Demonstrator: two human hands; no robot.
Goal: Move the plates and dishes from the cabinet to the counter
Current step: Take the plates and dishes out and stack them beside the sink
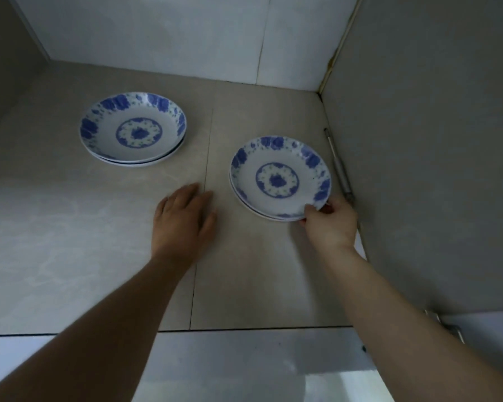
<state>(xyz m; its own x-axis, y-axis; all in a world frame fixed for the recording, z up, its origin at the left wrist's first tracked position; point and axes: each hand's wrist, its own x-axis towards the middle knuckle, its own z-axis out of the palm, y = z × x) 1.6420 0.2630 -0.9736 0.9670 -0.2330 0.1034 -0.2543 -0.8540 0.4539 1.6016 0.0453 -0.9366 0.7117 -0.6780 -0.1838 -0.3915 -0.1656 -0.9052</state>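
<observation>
Two small stacks of blue-and-white floral plates stand on the beige cabinet shelf (70,227). The left stack (132,129) sits toward the back left. The right stack (279,178) sits near the right wall. My right hand (330,224) pinches the near rim of the top plate of the right stack, thumb on top. My left hand (185,219) hovers flat over the shelf, fingers together and holding nothing, just left of the right stack.
The cabinet's right side wall (418,140) stands close to the right stack, with a metal hinge strut (339,166) along its base. A white back wall (186,33) closes the rear. The shelf's front edge (244,329) runs below my forearms.
</observation>
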